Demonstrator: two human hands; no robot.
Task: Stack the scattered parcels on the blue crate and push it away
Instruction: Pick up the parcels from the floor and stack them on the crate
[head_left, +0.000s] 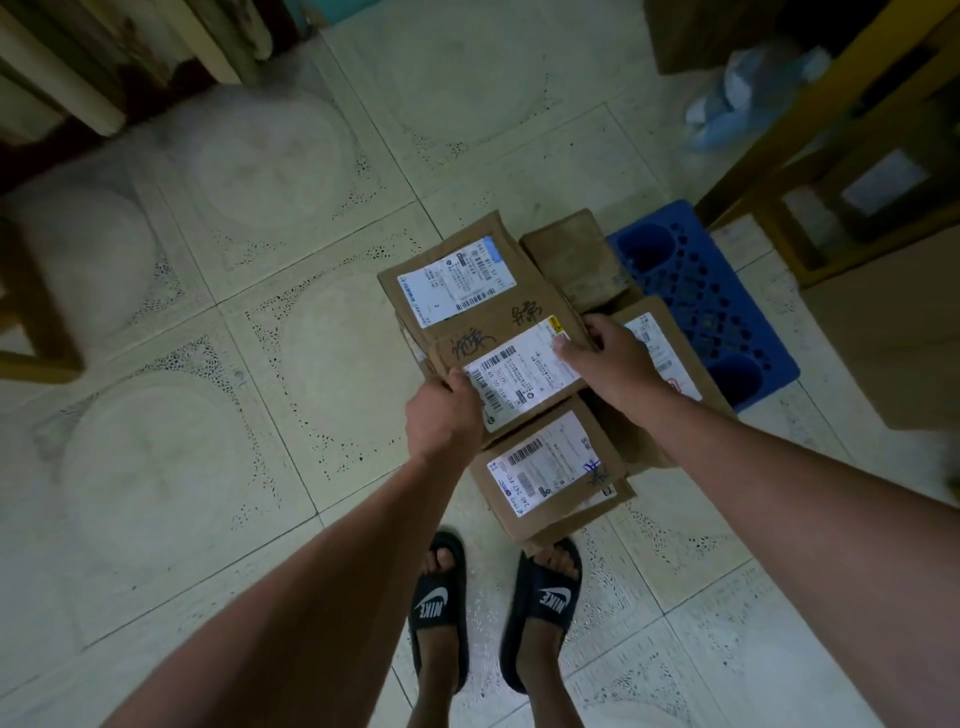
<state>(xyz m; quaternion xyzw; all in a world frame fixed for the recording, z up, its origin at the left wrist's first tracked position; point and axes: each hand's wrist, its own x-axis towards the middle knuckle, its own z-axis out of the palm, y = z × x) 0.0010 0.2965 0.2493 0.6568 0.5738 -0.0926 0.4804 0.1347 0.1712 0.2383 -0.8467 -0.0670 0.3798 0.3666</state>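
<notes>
both hands clamp one parcel: left hand (441, 415) at its 7 o'clock corner, right hand (605, 364) at 3 o'clock. top parcel (467, 306) overhangs the stack; blue crate (701, 291) peeks out at 2 o'clock. uneven pile, could slide off when shoved.

Left hand (444, 418), right hand (605, 364) gripping

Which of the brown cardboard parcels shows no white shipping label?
The small plain brown cardboard parcel at the far side, lying beside the blue plastic crate. Every other parcel in view shows a white label on top.
</notes>
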